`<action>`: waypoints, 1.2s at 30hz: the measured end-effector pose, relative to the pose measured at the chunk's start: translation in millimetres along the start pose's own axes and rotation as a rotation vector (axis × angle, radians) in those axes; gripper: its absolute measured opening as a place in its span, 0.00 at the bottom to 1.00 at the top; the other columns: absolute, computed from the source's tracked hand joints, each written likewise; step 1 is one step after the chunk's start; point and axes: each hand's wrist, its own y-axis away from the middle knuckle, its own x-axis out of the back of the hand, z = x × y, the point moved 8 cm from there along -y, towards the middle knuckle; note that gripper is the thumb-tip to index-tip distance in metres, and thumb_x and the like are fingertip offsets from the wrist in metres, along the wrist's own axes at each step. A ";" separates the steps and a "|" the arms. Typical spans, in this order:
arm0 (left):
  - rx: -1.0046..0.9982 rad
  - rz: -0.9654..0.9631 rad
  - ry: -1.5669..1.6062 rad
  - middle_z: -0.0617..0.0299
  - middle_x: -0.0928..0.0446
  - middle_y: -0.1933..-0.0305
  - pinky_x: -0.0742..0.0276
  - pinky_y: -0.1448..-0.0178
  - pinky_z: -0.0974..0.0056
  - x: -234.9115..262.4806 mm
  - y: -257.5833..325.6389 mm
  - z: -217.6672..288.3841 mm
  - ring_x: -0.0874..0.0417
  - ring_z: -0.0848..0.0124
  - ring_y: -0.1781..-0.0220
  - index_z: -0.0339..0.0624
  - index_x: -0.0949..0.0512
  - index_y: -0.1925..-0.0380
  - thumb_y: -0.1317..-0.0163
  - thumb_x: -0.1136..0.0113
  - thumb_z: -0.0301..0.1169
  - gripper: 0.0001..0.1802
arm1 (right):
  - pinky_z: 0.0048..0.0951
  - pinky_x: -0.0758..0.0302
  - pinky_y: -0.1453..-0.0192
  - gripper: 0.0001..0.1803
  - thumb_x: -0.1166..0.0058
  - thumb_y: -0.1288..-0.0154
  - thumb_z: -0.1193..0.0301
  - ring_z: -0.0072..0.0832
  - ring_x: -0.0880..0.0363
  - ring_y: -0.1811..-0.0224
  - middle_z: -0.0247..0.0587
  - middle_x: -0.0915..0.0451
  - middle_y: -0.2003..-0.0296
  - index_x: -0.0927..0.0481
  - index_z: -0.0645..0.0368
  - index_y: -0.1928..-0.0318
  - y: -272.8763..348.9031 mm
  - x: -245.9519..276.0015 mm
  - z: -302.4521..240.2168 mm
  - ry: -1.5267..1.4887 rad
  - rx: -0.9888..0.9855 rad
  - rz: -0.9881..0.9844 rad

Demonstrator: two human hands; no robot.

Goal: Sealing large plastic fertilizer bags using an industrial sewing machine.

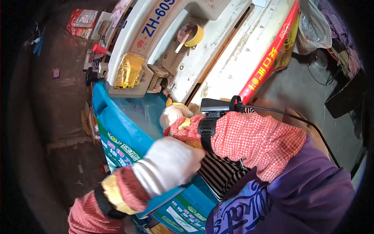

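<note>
My left hand (169, 162), in a white glove with bare fingers showing, is closed beside my right wrist. What its curled fingers hold, if anything, is hidden. My right hand (176, 115), also gloved in white with yellow at a fingertip, is bent in at the foot of a white sewing machine (136, 43), close under its needle area. Its fingers are mostly turned away, and I cannot make out anything in them. Black-and-white striped cloth (222, 173) lies below my hands. Blue printed plastic sacking (117, 117) covers the front of the machine table.
A roll of yellow tape (196, 36) with a stick in it rests on the machine bed. Gold fringed cloth (129, 70) hangs on the machine head. A red-and-yellow printed strip (269, 58) edges the table. A plastic bag (313, 31) and a black cable (304, 121) are at right.
</note>
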 end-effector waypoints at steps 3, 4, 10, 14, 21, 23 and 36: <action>-0.010 0.064 -0.227 0.58 0.26 0.81 0.29 0.68 0.59 53.1 22.1 -17.3 0.22 0.61 0.73 0.47 0.20 0.64 0.58 0.34 0.33 0.17 | 0.40 0.27 0.65 0.19 0.36 0.56 0.61 0.40 0.24 0.71 0.47 0.23 0.70 0.21 0.62 0.67 -25.0 -5.9 2.4 -0.736 0.508 -0.186; -0.022 0.230 -0.408 0.58 0.24 0.77 0.28 0.68 0.59 64.9 39.8 -36.4 0.22 0.62 0.71 0.48 0.20 0.64 0.62 0.32 0.31 0.19 | 0.41 0.26 0.63 0.20 0.36 0.55 0.61 0.42 0.23 0.69 0.48 0.23 0.68 0.21 0.63 0.65 -13.3 -5.1 9.8 -0.980 0.691 -0.243; -0.380 0.074 0.045 0.60 0.30 0.82 0.29 0.76 0.61 -2.5 49.7 44.4 0.25 0.61 0.80 0.44 0.26 0.78 0.53 0.44 0.33 0.06 | 0.37 0.25 0.64 0.14 0.43 0.50 0.63 0.37 0.20 0.68 0.44 0.20 0.69 0.19 0.57 0.65 26.7 -25.5 124.1 -1.466 0.778 -0.441; -0.101 0.414 0.042 0.59 0.31 0.84 0.30 0.78 0.57 -31.8 9.5 26.6 0.24 0.59 0.80 0.45 0.29 0.81 0.54 0.47 0.30 0.04 | 0.33 0.25 0.70 0.10 0.49 0.48 0.67 0.30 0.19 0.71 0.37 0.18 0.73 0.16 0.51 0.68 12.7 -11.1 128.8 -1.417 0.838 -0.443; 0.319 0.610 -0.212 0.55 0.24 0.83 0.25 0.72 0.56 -36.1 -12.6 -81.5 0.20 0.56 0.75 0.44 0.21 0.86 0.59 0.43 0.30 0.04 | 0.41 0.24 0.58 0.16 0.53 0.45 0.67 0.47 0.20 0.61 0.54 0.20 0.65 0.19 0.60 0.59 -18.3 -17.5 113.2 -1.646 1.062 -0.540; 0.389 0.658 -0.163 0.52 0.23 0.79 0.24 0.67 0.56 -52.5 -15.4 -124.7 0.19 0.56 0.72 0.42 0.22 0.81 0.55 0.46 0.29 0.04 | 0.44 0.25 0.60 0.19 0.54 0.45 0.66 0.47 0.21 0.63 0.54 0.20 0.68 0.23 0.58 0.53 -20.4 -24.0 108.9 -1.845 0.993 -0.784; 0.749 0.794 -0.232 0.64 0.29 0.81 0.30 0.67 0.59 -65.0 209.8 -41.7 0.25 0.65 0.74 0.50 0.29 0.81 0.61 0.42 0.28 0.06 | 0.38 0.27 0.51 0.16 0.53 0.46 0.75 0.40 0.24 0.55 0.47 0.26 0.53 0.23 0.58 0.55 -16.0 71.5 106.2 -1.539 0.966 0.034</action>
